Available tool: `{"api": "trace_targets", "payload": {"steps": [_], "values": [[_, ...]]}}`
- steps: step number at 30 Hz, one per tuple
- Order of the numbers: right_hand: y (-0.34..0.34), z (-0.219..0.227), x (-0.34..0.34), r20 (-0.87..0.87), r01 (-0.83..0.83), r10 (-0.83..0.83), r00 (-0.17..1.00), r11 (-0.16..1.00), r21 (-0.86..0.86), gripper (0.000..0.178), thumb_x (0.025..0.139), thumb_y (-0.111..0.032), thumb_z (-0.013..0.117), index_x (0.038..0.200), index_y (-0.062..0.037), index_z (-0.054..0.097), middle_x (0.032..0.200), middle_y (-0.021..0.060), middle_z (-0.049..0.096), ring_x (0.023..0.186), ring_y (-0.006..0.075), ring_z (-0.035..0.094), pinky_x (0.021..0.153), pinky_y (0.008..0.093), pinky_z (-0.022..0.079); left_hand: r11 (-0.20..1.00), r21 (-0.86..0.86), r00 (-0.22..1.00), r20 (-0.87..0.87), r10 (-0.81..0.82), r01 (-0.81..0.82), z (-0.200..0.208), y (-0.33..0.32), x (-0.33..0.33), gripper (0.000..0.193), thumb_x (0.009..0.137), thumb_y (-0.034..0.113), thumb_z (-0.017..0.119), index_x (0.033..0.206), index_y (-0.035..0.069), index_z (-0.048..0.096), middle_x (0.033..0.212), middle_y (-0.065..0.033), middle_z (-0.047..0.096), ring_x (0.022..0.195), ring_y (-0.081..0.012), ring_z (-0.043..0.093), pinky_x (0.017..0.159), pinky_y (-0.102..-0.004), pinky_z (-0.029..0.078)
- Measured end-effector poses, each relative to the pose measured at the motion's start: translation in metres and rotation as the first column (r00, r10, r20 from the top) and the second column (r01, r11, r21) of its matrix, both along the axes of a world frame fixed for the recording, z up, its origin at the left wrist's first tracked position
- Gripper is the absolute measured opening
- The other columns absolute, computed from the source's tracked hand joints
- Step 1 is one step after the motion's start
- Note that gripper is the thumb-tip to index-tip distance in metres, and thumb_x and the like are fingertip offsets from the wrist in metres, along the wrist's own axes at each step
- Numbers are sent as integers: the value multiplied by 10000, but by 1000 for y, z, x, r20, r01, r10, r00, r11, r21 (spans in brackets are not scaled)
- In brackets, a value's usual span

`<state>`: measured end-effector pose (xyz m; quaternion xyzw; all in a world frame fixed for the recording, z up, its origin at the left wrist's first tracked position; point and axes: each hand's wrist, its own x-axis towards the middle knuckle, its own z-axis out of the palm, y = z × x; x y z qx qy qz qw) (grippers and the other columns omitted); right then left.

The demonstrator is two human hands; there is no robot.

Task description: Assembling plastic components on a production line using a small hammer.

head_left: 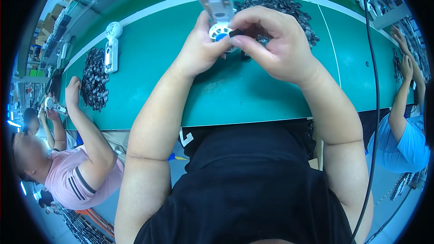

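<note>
My left hand [197,47] is closed round a white device [219,4] with a long body and a round, slotted head, held above the far part of the green table. The long end points away from me. A blue spot shows on the head, beside my left thumb. With thumb and forefinger pinched, my right hand [282,40] holds a small black piece [236,32] against the right side of that head. The other right fingers are curled, and part of the head is hidden behind them.
A heap of small black pieces [275,3] lies behind my right hand. Another heap [95,81] is at the left, beside a second white device [111,54]. A black cable [374,86] hangs down at the right. People sit at the table [212,104] on both sides.
</note>
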<state>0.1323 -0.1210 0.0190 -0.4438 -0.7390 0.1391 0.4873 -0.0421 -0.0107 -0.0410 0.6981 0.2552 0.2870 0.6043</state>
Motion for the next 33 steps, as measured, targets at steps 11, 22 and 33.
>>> {"api": "trace_targets", "payload": {"steps": [11, 22, 33], "values": [[20, -28, 29, -427, 125, -107, 898, 992, 14, 173, 923, 0, 724, 1082, 10, 655, 1016, 115, 710, 903, 176, 708, 805, 280, 582, 949, 306, 978, -207, -6, 71, 13, -24, 6, 871, 746, 243, 879, 1407, -48, 393, 1138, -195, 684, 1039, -247, 687, 931, -352, 542], [11, -32, 37, 169, 60, -217, 961, 766, 640, 304, 729, 53, 837, 972, -76, 708, 969, 69, 628, 792, 198, 623, 651, 275, 498, 975, -198, 980, 190, -63, 101, -4, 2, -2, 626, 921, 336, 779, 1358, -11, 497, 1143, -128, 694, 1037, -222, 695, 813, -304, 561], [8, -30, 32, 250, 39, -286, 925, 726, 687, 224, 652, -9, 780, 849, -101, 727, 855, 36, 586, 721, 214, 587, 610, 302, 481, 912, -360, 878, 479, 2, 194, 8, -5, 0, 535, 974, 298, 711, 1384, 50, 471, 1260, -120, 636, 1109, -237, 668, 808, -316, 590]]}}
